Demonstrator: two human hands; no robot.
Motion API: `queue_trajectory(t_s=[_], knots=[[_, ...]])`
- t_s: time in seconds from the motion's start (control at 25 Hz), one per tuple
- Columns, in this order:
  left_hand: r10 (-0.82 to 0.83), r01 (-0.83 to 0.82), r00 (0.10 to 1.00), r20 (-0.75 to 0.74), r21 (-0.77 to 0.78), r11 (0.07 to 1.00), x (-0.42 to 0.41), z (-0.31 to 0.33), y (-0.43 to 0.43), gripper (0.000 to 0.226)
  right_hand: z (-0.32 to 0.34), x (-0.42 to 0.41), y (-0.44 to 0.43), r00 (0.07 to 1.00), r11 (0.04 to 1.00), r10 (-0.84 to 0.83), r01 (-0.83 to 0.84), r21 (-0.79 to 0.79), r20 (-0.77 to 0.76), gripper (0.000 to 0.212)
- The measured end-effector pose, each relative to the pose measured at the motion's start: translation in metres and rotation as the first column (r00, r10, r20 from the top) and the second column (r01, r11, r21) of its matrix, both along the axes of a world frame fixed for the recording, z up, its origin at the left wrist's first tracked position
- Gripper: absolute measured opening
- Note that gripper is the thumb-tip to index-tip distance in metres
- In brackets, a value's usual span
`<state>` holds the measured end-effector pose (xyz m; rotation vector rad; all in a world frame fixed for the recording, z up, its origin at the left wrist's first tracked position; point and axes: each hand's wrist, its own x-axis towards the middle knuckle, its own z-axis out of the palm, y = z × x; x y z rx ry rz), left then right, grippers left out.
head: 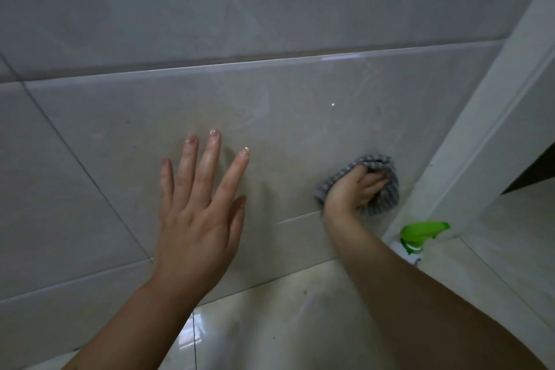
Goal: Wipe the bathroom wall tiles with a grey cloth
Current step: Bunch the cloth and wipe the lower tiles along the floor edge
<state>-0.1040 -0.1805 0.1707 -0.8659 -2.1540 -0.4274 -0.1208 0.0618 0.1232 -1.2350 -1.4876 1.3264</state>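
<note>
The right hand (357,189) has its grip curled round a bunched grey striped cloth (386,186), pressing it on the glossy beige wall tiles (300,117) near the right corner, just above the floor. The left hand (198,207) rests spread flat on the tile. Overlapping strokes under steady pressure would serve best, I judge, kept clear of the green-capped spray bottle (416,239).

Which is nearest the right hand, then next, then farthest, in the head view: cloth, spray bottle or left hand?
1. Cloth: gripped in the right hand.
2. Spray bottle: just below, to its right.
3. Left hand: well to the left, fingers spread.
</note>
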Motion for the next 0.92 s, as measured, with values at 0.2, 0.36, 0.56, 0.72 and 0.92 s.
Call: queue_trajectory(t_s=[0.2,0.36,0.56,0.72,0.92], knots=[[0.041,-0.040,0.999,-0.018,0.047,0.998,-0.001,0.007,-0.014,0.063,0.016,-0.004,-0.090,0.993,0.942,0.116,-0.110,0.316,0.002,0.078],[0.089,-0.088,0.996,-0.019,0.070,0.994,-0.010,0.015,-0.044,0.062,0.079,-0.018,-0.045,0.994,0.811,-0.083,0.105,0.575,-0.064,0.068],[0.145,-0.141,0.989,-0.039,0.080,0.987,-0.020,0.024,-0.081,0.063,0.054,-0.022,-0.122,0.999,0.543,0.039,-0.039,0.839,0.021,0.054],[0.168,-0.162,0.985,-0.030,0.147,0.976,-0.023,0.025,-0.100,0.061,-0.001,-0.003,-0.148,0.954,0.229,0.164,-0.284,0.931,0.251,0.055],[0.220,-0.200,0.973,-0.064,0.235,0.951,-0.028,0.036,-0.133,0.055,0.089,-0.027,-0.152,0.998,0.363,0.052,0.019,0.932,-0.041,0.058]])
